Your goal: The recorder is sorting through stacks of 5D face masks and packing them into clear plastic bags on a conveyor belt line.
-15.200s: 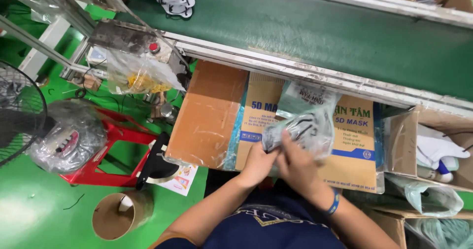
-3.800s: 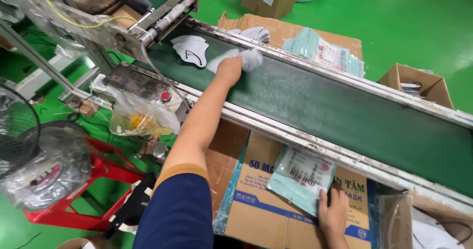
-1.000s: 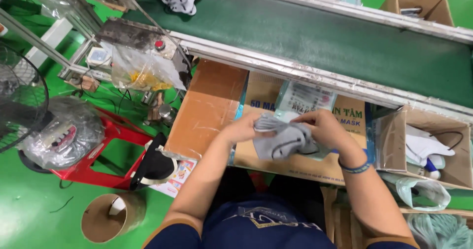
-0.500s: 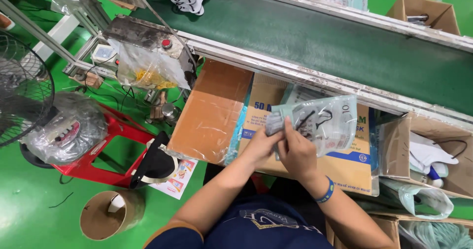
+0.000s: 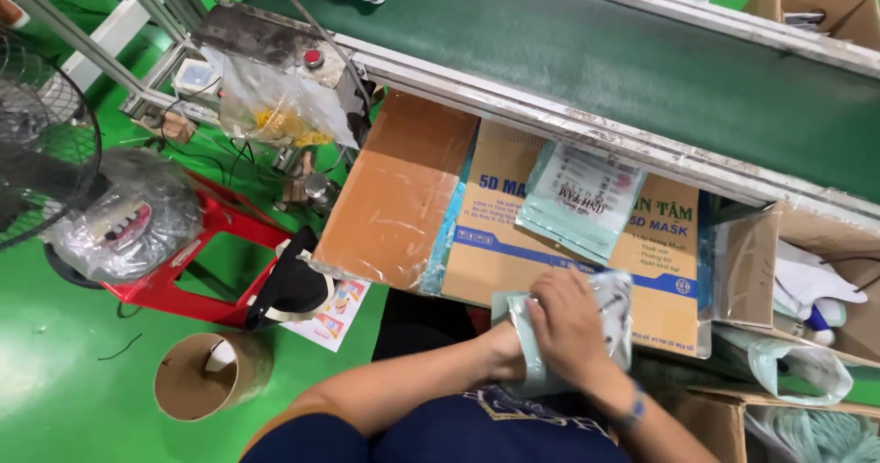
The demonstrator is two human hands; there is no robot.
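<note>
Right hand flat — on pouch

Belt dark green w/ silver rail. Floor bright green. Box tan cardboard, blue stripe + blue print. Pouch pale teal, clear front. Stand red. Fan black wire. Bracelet blue.

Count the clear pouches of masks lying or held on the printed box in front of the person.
2. One pouch lies flat on the box near the conveyor. The other pouch is at the box's near edge, pressed under the right hand, the left hand at its edge. More may be hidden.
</note>
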